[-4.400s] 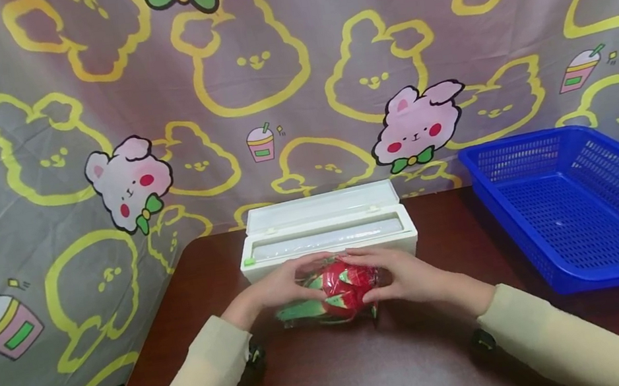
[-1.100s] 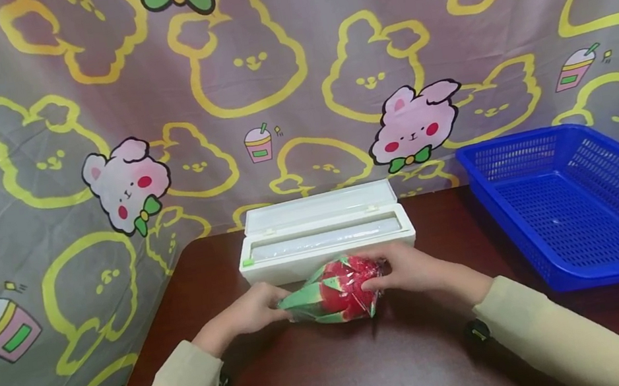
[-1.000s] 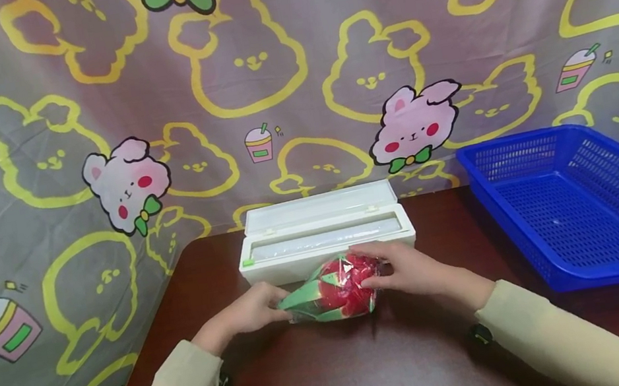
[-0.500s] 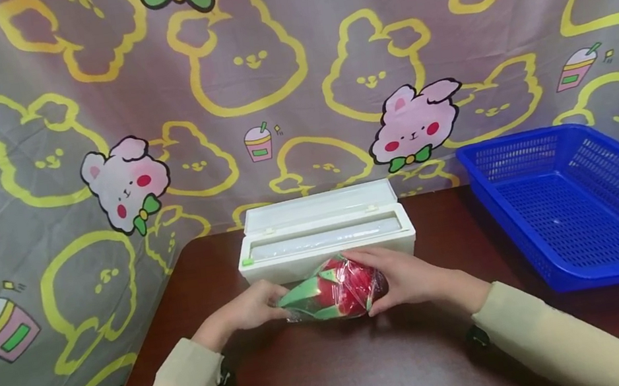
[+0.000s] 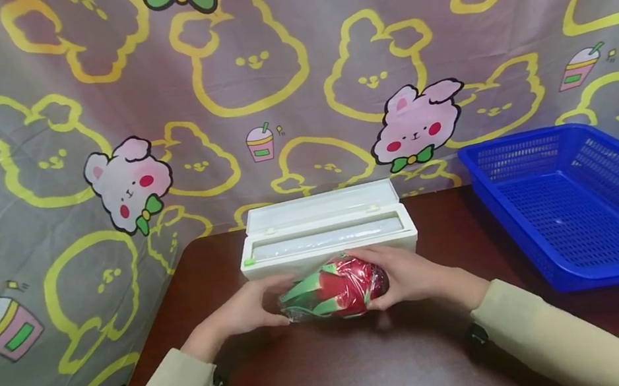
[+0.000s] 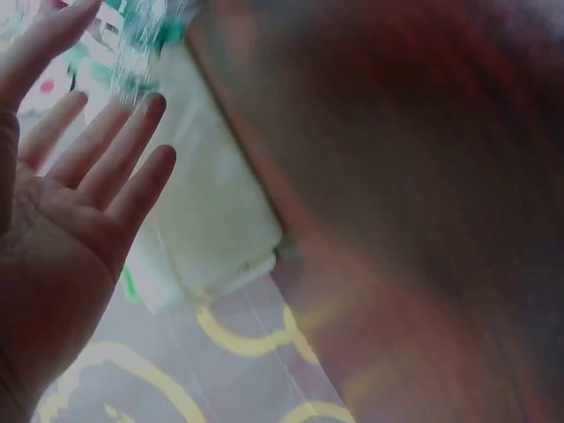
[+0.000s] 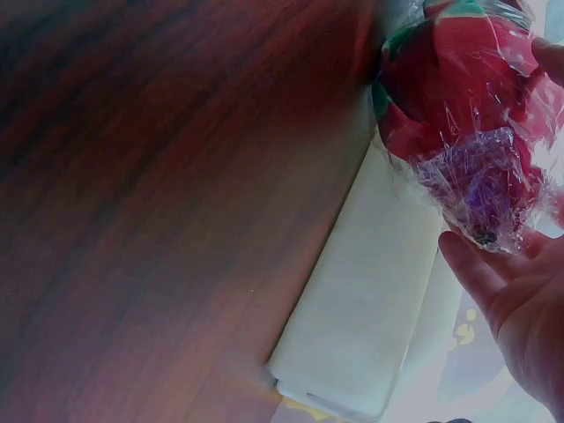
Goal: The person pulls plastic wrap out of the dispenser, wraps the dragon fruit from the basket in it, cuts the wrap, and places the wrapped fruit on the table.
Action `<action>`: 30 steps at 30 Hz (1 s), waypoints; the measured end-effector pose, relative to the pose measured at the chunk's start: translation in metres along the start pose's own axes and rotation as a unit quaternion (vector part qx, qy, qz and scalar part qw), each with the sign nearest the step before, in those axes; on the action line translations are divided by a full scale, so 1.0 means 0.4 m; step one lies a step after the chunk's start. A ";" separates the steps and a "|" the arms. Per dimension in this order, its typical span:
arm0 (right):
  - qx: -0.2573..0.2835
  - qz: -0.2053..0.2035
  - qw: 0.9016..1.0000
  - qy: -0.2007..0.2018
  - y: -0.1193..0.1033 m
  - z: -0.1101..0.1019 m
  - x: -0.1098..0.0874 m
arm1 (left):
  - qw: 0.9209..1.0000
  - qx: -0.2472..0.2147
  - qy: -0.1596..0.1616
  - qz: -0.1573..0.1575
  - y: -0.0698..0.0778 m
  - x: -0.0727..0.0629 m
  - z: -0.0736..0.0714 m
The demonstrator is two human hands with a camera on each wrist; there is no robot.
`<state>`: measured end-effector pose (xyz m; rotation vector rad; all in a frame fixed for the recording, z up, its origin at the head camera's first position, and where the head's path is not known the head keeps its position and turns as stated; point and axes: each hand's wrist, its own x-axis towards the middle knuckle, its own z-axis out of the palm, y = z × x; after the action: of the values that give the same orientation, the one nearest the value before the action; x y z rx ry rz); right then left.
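A red dragon fruit (image 5: 344,286) with green leaf tips lies on its side, wrapped in clear plastic film, in front of the white cling film box. My right hand (image 5: 412,276) holds its rounded right end between thumb and fingers. In the right wrist view the film is bunched at the dark end of the dragon fruit (image 7: 476,106). My left hand (image 5: 245,306) is spread beside the leafy left end, thumb near the film's edge. The left wrist view shows the left hand (image 6: 79,211) with extended fingers; whether it touches the film I cannot tell.
Behind the fruit stands the white cling film box (image 5: 272,267), lid raised, its roll (image 5: 325,240) showing inside. A blue plastic basket (image 5: 572,260) sits at the right of the brown table (image 5: 366,371). A patterned curtain (image 5: 306,173) hangs along the back and left.
My left hand has let go of the wrapped leafy end and spread its fingers. My right hand has shifted its hold around the rounded end over the last second. Box and basket stay put.
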<state>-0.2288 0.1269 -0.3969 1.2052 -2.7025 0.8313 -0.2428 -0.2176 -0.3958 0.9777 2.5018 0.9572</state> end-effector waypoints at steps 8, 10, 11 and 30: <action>0.029 0.009 0.999 -0.010 0.001 -0.001 0.005 | 0.995 0.098 0.008 0.000 0.013 0.017 0.041; 0.034 0.011 0.999 -0.011 0.000 -0.002 0.005 | 0.993 0.118 0.005 -0.002 0.011 0.022 0.047; 0.035 0.013 0.999 -0.012 -0.001 -0.003 0.005 | 0.992 0.127 0.004 -0.002 0.010 0.025 0.050; 0.074 0.036 0.996 -0.028 0.000 -0.012 -0.005 | 0.999 0.033 -0.011 -0.001 -0.006 0.056 0.049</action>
<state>-0.2281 0.1304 -0.3934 1.1810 -2.7878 1.0392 -0.2510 -0.1943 -0.4124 1.0002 2.5304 0.8648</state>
